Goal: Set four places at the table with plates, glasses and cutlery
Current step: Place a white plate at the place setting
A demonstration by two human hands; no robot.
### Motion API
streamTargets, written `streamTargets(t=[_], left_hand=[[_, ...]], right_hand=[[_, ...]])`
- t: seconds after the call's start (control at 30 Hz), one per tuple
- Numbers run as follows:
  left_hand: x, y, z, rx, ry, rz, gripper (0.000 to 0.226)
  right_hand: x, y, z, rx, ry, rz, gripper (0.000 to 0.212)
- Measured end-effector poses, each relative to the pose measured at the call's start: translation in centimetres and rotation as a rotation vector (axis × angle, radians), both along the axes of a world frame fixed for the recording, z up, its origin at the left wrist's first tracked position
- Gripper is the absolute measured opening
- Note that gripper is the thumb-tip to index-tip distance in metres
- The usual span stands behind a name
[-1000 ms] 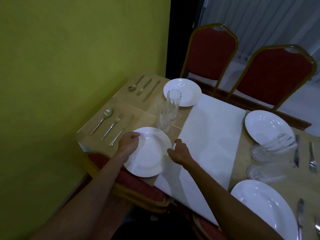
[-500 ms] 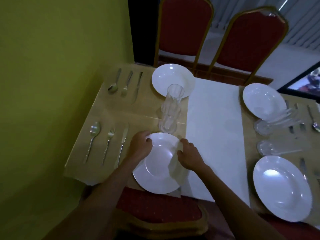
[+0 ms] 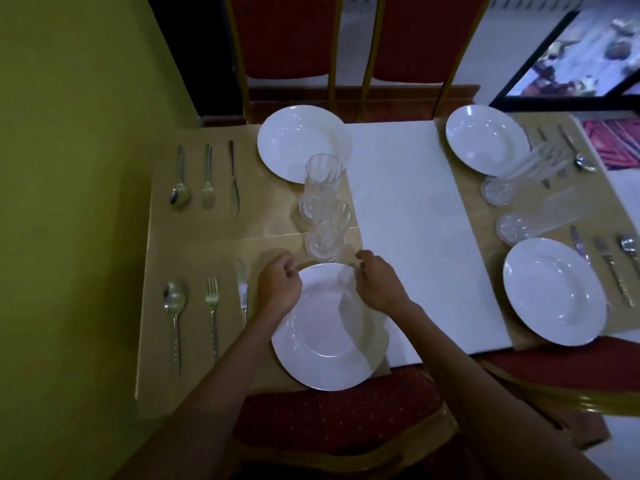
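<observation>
one round white ceramic plate (image 3: pixel 325 344) lies nearest me on the tan table mat (image 3: pixel 194 251), right of a steel knife (image 3: pixel 242 289). my left hand (image 3: pixel 278 289) curls onto its far left rim, gripping it; my right hand (image 3: pixel 377 285) is curled at the far right rim (whether it grips or even touches, i cannot tell). a tall clear ribbed glass (image 3: pixel 325 233) stands just beyond the plate.

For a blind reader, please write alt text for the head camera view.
The left hand and the right hand hold the far rim of a white plate on a table. Three other plates, glasses and cutlery are laid out.
</observation>
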State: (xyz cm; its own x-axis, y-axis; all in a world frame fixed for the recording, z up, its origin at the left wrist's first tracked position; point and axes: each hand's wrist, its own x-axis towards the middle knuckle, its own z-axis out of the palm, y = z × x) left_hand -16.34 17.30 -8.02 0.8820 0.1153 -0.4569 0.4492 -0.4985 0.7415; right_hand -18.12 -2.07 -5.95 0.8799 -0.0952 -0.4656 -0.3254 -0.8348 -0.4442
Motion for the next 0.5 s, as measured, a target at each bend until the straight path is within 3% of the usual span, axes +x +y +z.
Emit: streamTargets(t=[0.27,0.5], left_hand=[[5.0,-1.3,1.0,-0.016,-0.057,-0.226,0.043],[4.4,-1.2,-0.8,-0.031,-0.056,-0.225,0.047]], right_hand=[[6.1,1.3,0.1,0.153,-0.066,0.047,0.035],[4.8,0.5,-2.0,0.181,-0.157,-0.012,0.023]])
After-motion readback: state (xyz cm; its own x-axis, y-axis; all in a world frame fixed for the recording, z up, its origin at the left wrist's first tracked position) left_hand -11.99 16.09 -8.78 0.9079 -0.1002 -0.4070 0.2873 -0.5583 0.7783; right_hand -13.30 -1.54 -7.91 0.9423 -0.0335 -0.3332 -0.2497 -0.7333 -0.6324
